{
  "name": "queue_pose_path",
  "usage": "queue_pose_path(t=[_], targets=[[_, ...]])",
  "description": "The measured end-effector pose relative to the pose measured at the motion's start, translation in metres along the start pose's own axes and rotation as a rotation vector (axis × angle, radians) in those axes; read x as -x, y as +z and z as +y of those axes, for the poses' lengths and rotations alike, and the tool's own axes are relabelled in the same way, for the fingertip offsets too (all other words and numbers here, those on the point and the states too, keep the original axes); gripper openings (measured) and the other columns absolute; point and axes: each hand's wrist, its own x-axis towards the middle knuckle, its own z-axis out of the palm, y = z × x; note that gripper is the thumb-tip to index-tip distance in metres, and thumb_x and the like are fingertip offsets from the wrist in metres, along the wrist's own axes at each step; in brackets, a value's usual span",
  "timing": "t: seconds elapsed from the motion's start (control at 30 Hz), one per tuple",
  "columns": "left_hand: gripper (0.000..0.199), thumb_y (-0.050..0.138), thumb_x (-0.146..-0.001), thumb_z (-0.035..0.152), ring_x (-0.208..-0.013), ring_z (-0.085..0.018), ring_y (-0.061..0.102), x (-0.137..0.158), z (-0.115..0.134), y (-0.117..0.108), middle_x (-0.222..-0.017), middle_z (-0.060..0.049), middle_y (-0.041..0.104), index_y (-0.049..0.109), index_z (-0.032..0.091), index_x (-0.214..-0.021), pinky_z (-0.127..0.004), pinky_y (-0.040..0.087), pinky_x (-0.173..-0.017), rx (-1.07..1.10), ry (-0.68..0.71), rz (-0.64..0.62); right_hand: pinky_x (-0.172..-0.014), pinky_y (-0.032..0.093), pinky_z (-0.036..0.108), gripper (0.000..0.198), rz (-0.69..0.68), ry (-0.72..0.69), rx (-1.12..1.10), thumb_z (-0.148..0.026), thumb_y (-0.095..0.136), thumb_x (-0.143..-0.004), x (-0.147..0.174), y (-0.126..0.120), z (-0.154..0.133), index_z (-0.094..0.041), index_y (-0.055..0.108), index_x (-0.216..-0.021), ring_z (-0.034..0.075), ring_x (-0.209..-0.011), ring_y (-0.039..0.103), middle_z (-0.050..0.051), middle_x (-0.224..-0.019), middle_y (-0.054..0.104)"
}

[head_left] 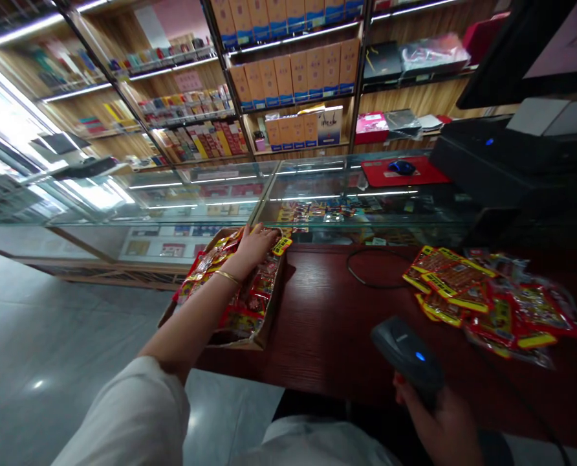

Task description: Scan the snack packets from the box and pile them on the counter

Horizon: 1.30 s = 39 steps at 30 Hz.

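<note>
My left hand (257, 244) reaches to the far end of an open cardboard box (254, 343). Its fingers are curled over a snack packet with a yellow and black edge (282, 246) that juts past the box's rim. Glossy red and yellow snack packets (242, 321) fill the box. Near the counter's front edge, my right hand (446, 417) is wrapped round the handle of a dark barcode scanner (407, 356). A blue light glows on top of the scanner, which points up and to the left.
A loose pile of snack packets (492, 304) lies right on the dark red counter (317, 310). A black cable (356, 275) loops behind it. Beyond stands a glass display case (312, 175) bearing a red mat (429, 169) and a mouse (402, 167). A monitor (516, 58) overhangs the right side.
</note>
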Motion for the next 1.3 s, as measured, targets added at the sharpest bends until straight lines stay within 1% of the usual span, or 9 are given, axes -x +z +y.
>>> queue_pose_path(t=[0.2, 0.3, 0.43, 0.6, 0.8, 0.93, 1.03, 1.2, 1.3], targets=[[0.028, 0.062, -0.087, 0.011, -0.109, -0.03, 0.07, 0.011, 0.014, -0.015, -0.107, -0.013, 0.078, 0.071, 0.018, -0.112, -0.048, 0.043, -0.108, 0.552, -0.196, 0.212, -0.065, 0.057, 0.03, 0.06, 0.056, 0.063, 0.037, -0.08, 0.057, -0.086, 0.009, -0.006, -0.012, -0.023, 0.077, -0.081, 0.027, -0.07, 0.077, 0.007, -0.074, 0.08], [0.029, 0.071, -0.085, 0.023, -0.095, -0.024, 0.072, 0.034, 0.059, -0.024, -0.104, -0.009, 0.076, 0.07, 0.018, -0.113, -0.038, 0.053, -0.094, 1.287, -0.248, 0.368, -0.062, 0.055, 0.03, 0.061, 0.055, 0.088, 0.029, -0.081, 0.057, -0.085, 0.006, -0.01, -0.023, -0.023, 0.076, -0.074, 0.026, -0.065, 0.075, 0.006, -0.068, 0.078], [0.031, 0.083, -0.076, 0.028, -0.083, -0.019, 0.07, 0.056, 0.132, -0.001, -0.096, -0.007, 0.077, 0.072, 0.015, -0.103, -0.032, 0.055, -0.085, 1.903, -0.296, 0.212, -0.065, 0.055, 0.031, 0.057, 0.07, 0.055, -0.02, -0.077, 0.058, -0.087, -0.001, -0.009, -0.037, -0.023, 0.076, -0.079, 0.024, -0.063, 0.073, 0.006, -0.068, 0.077], [0.031, 0.082, -0.071, 0.026, -0.082, -0.018, 0.07, 0.053, 0.177, 0.062, -0.097, -0.006, 0.077, 0.073, 0.016, -0.099, -0.029, 0.053, -0.079, 2.066, -0.465, 0.074, -0.058, 0.052, 0.03, 0.053, 0.108, 0.036, -0.029, -0.074, 0.059, -0.088, 0.0, -0.005, -0.045, -0.023, 0.071, -0.076, 0.023, -0.056, 0.068, 0.003, -0.059, 0.071], [0.018, 0.072, -0.079, 0.029, -0.066, -0.014, 0.064, 0.044, 0.168, 0.084, -0.077, -0.002, 0.067, 0.065, 0.017, -0.09, -0.028, 0.054, -0.068, 2.373, -0.589, -0.141, -0.062, 0.055, 0.031, 0.053, 0.131, 0.112, -0.039, -0.073, 0.061, -0.087, 0.004, -0.003, -0.03, -0.022, 0.072, -0.079, 0.022, -0.058, 0.07, 0.004, -0.062, 0.073], [0.062, 0.055, -0.084, 0.076, -0.046, -0.009, 0.045, 0.047, 0.156, 0.082, -0.062, 0.001, 0.052, 0.064, 0.015, -0.088, -0.022, 0.039, -0.043, 2.599, -0.589, -0.328, -0.064, 0.056, 0.031, 0.051, 0.038, 0.068, -0.033, -0.071, 0.062, -0.088, -0.002, 0.0, -0.024, -0.021, 0.073, -0.081, 0.024, -0.061, 0.072, 0.006, -0.067, 0.076], [0.082, 0.049, -0.076, 0.091, -0.057, -0.015, 0.058, 0.049, 0.156, 0.083, -0.078, -0.007, 0.065, 0.067, 0.014, -0.098, -0.026, 0.047, -0.048, 2.611, -0.572, -0.284, -0.065, 0.057, 0.032, 0.051, 0.006, 0.02, -0.003, -0.071, 0.061, -0.088, -0.006, 0.002, -0.032, -0.022, 0.075, -0.085, 0.026, -0.064, 0.074, 0.006, -0.07, 0.077], [0.023, 0.067, -0.084, 0.036, -0.106, -0.027, 0.071, 0.043, 0.16, 0.087, -0.113, -0.013, 0.073, 0.068, 0.018, -0.098, -0.044, 0.058, -0.09, 2.552, -0.644, -0.121, -0.068, 0.058, 0.034, 0.054, 0.003, 0.007, 0.032, -0.073, 0.058, -0.09, -0.007, 0.003, -0.045, -0.023, 0.076, -0.094, 0.027, -0.064, 0.074, 0.007, -0.07, 0.078], [0.021, 0.064, -0.084, 0.025, -0.111, -0.025, 0.071, 0.037, 0.157, 0.091, -0.121, -0.012, 0.073, 0.068, 0.018, -0.104, -0.044, 0.056, -0.096, 2.546, -0.627, -0.221, -0.074, 0.06, 0.035, 0.048, -0.011, -0.005, 0.06, -0.068, 0.06, -0.09, -0.008, 0.0, -0.041, -0.023, 0.077, -0.092, 0.029, -0.071, 0.077, 0.009, -0.076, 0.08]])
